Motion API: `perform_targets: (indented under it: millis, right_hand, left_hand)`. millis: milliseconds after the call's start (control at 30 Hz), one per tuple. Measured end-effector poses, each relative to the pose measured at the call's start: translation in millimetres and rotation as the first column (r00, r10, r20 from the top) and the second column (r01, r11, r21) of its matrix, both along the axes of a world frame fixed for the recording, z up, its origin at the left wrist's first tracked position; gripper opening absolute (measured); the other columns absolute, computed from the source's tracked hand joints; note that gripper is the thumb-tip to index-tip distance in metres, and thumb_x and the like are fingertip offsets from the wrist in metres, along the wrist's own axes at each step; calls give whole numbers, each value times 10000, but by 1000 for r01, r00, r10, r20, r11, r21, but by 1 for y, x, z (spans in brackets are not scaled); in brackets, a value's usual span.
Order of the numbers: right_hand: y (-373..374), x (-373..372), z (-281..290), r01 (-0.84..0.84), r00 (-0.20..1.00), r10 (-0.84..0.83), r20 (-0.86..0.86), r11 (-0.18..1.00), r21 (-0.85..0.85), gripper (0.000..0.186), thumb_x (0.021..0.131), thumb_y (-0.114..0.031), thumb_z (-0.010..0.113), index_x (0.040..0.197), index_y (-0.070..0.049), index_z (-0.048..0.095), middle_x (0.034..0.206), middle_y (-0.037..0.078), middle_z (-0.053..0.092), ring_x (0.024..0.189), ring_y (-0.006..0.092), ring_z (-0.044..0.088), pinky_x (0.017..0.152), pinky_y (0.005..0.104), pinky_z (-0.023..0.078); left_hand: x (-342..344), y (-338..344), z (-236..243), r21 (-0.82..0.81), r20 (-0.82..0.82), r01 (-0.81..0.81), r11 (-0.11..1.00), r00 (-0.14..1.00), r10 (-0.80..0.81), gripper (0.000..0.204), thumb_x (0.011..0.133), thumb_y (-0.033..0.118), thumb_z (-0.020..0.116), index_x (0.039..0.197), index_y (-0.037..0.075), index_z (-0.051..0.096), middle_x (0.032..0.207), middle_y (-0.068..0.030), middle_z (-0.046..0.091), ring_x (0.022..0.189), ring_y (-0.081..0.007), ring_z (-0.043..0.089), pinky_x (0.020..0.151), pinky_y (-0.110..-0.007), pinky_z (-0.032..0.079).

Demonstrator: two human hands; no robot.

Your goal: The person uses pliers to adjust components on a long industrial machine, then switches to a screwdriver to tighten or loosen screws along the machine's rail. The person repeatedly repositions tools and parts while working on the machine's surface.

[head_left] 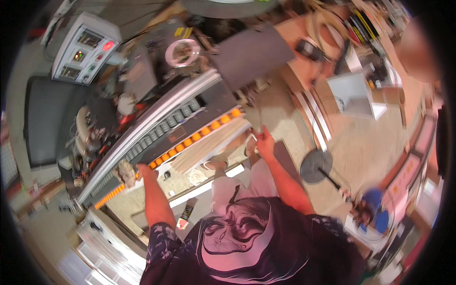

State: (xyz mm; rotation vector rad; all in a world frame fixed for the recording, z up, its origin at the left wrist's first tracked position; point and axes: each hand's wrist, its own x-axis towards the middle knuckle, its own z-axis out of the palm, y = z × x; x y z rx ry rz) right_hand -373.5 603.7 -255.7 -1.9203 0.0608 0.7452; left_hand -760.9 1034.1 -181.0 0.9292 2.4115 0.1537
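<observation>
My left hand (146,171) is at the machine's front edge, touching or just beside its row of orange rollers (179,147). Next to its fingers lies a crumpled beige thing, perhaps a rag (125,173); blur hides whether the hand grips anything. My right hand (264,142) is past the right end of the rollers, its fingers closed together. Something small and thin seems to be in them, too blurred to name. Between my hands, below the rollers, pale wooden strips (209,145) lie lengthwise.
The long machine bed (164,116) runs diagonally ahead. A control box (85,50) with a red button stands at far left, above a dark panel (47,121). A dark round base with a pole (315,166) and an open white box (350,95) are at right.
</observation>
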Motion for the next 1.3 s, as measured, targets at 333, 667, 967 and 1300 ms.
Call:
perform_targets:
  millis: [333, 667, 967, 1300]
  right_hand:
    - [-29, 47, 52, -513, 855, 517, 49, 855, -76, 593, 999, -51, 511, 1589, -108, 497, 830, 68, 686, 565, 134, 612, 488, 300, 515]
    - [65, 57, 331, -730, 596, 775, 208, 632, -260, 461, 1050, -75, 573, 1507, -117, 612, 934, 84, 694, 689, 176, 646, 650, 310, 523]
    - [270, 85, 390, -580, -118, 907, 405, 268, -769, 455, 888, 6, 615, 1313, -118, 720, 940, 163, 720, 850, 389, 713, 736, 476, 573]
    - [346, 67, 364, -474, -378, 864, 332, 127, -871, 340, 904, -53, 663, 1222, -107, 769, 988, 150, 766, 819, 359, 734, 721, 434, 587]
  left_hand:
    - [85, 13, -29, 230, -205, -440, 868, 850, 485, 896, 1044, 507, 560, 1680, 67, 106, 1480, -351, 426, 1284, -493, 571, 919, -617, 575]
    - [127, 11, 18, 229, -296, -447, 865, 814, 500, 840, 1099, 472, 454, 1656, -24, 65, 1280, -322, 561, 995, -495, 730, 816, -608, 611]
    - [123, 15, 25, 240, -322, -504, 830, 765, 558, 833, 1080, 483, 462, 1655, -7, 111, 1214, -271, 586, 921, -452, 746, 725, -601, 606]
    - [126, 17, 35, 189, -331, -510, 839, 771, 543, 826, 1076, 485, 469, 1652, -6, 137, 1179, -251, 593, 864, -421, 751, 679, -564, 609]
